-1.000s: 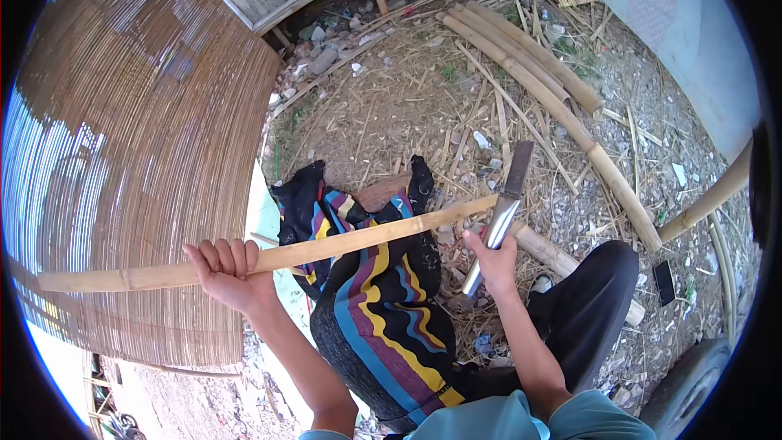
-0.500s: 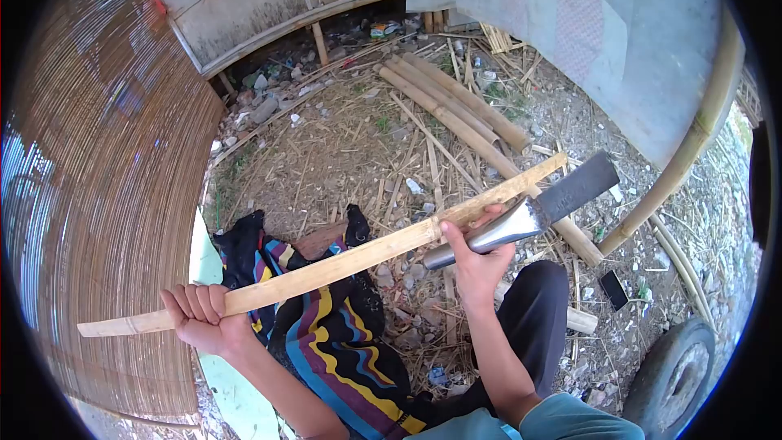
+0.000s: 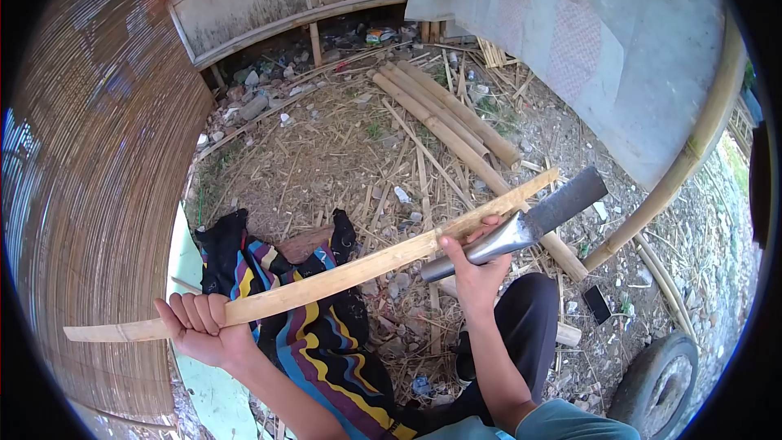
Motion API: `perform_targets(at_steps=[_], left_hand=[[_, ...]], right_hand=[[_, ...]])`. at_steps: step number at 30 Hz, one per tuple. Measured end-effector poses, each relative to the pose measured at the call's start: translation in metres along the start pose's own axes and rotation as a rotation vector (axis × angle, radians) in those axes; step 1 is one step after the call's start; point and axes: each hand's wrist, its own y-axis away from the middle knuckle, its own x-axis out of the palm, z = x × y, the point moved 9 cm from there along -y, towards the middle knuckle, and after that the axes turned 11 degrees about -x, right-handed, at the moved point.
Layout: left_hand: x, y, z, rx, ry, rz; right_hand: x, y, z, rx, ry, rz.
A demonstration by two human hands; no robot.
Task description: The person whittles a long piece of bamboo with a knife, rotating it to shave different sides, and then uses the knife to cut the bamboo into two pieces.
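Head view: left hand (image 3: 202, 332) clamped round the bamboo strip (image 3: 350, 275) near one end; right hand (image 3: 481, 277), well apart, closed on the metal-handled blade (image 3: 507, 238), its thumb against the strip. The spaced grips probably steady the strip's length, which slants above the striped cloth (image 3: 314, 346); the blade points outward, presumably sparing the fingers. Bamboo poles (image 3: 460, 111) lie beyond the right hand.
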Motion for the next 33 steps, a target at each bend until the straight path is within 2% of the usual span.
perform_targets(at_steps=[5, 10, 12, 14, 15, 16, 17, 18, 19, 20, 22, 25, 27, 28, 31, 32, 33], left_hand=[[0.001, 0.001, 0.0, 0.002, 0.003, -0.015], [0.004, 0.001, 0.009, -0.038, -0.075, -0.006], [0.003, 0.002, 0.011, -0.019, -0.073, -0.021], [0.02, 0.004, 0.016, -0.04, -0.094, 0.114], [0.024, 0.002, 0.019, -0.024, -0.109, 0.107], [0.04, 0.002, 0.021, 0.074, -0.331, 0.181], [0.053, 0.006, 0.026, 0.162, -0.555, 0.25], [0.043, 0.006, 0.037, 0.124, -0.558, 0.223], [0.034, 0.003, 0.052, 0.099, -0.653, 0.19], [0.007, 0.003, 0.066, 0.062, -0.662, 0.033], [-0.047, 0.012, 0.087, -0.025, -0.522, -0.229], [-0.077, 0.024, 0.094, -0.066, -0.468, -0.22], [-0.059, 0.021, 0.095, -0.068, -0.598, 0.041], [-0.057, 0.02, 0.096, -0.088, -0.613, 0.047], [-0.048, 0.017, 0.096, -0.104, -0.697, 0.132], [-0.047, 0.019, 0.096, -0.124, -0.703, 0.139], [-0.048, 0.02, 0.09, -0.098, -0.692, 0.07]], right_hand=[[0.008, 0.005, -0.005, -0.047, 0.098, 0.107], [0.007, 0.01, -0.045, 0.232, -0.042, 0.08], [0.007, 0.004, -0.052, 0.239, -0.126, 0.051], [0.009, 0.008, -0.07, 0.496, -0.282, 0.008], [0.01, 0.008, -0.079, 0.523, -0.261, 0.107], [0.005, 0.007, -0.085, 0.539, -0.266, 0.122], [0.004, 0.011, -0.092, 0.585, -0.14, 0.271], [0.003, 0.017, -0.1, 0.626, -0.012, 0.416], [-0.003, 0.024, -0.109, 0.642, 0.093, 0.478], [-0.007, 0.032, -0.112, 0.663, 0.098, 0.48], [-0.004, 0.058, -0.118, 0.744, 0.124, 0.662], [0.004, 0.091, -0.119, 0.694, 0.219, 0.84], [0.009, 0.111, -0.121, 0.711, 0.225, 0.875], [0.008, 0.118, -0.121, 0.728, 0.212, 0.859], [0.017, 0.138, -0.119, 0.591, 0.358, 1.061], [0.015, 0.145, -0.12, 0.606, 0.351, 1.045], [0.019, 0.15, -0.118, 0.562, 0.353, 1.057]])
